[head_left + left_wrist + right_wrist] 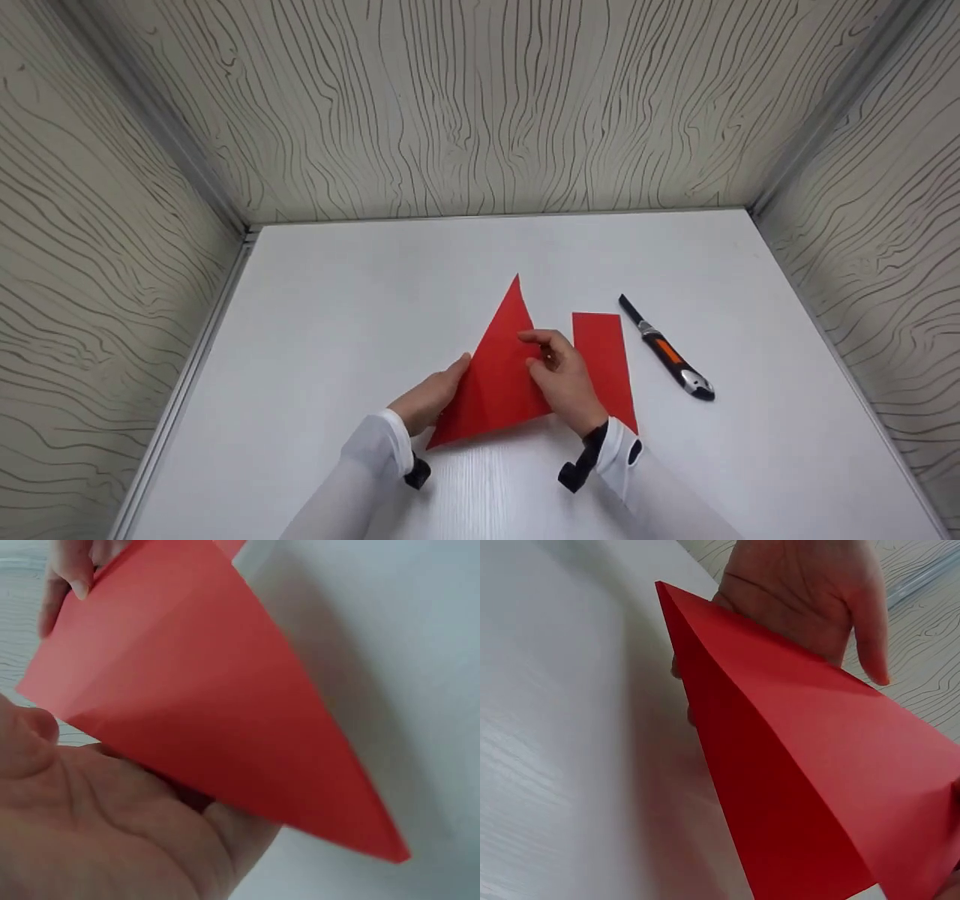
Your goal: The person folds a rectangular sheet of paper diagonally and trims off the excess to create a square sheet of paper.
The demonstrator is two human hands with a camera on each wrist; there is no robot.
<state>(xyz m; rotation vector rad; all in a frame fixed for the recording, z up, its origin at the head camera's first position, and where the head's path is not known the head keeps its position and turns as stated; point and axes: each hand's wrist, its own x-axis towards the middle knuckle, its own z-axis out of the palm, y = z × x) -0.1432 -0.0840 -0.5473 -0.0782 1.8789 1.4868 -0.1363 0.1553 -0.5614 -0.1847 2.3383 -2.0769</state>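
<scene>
A red sheet of paper (499, 367), folded over into a triangle, is held above the table between both hands. In the right wrist view its two layers stand apart at the lower side. My left hand (431, 397) supports the folded edge, fingers behind the paper and palm turned up. The left thumb (870, 645) lies off the paper's face, near its edge. My right hand (566, 379) pinches the paper's right side between bent finger and thumb; the left wrist view shows the right thumb (79, 577) at that edge, with the other fingers partly hidden.
A red paper strip (604, 352) lies on the white table (337, 300), partly behind the right hand. To its right rests a black and orange utility knife (667, 352) with a dark blade pointing away. Wood-patterned walls (465, 112) border the table at the back and sides.
</scene>
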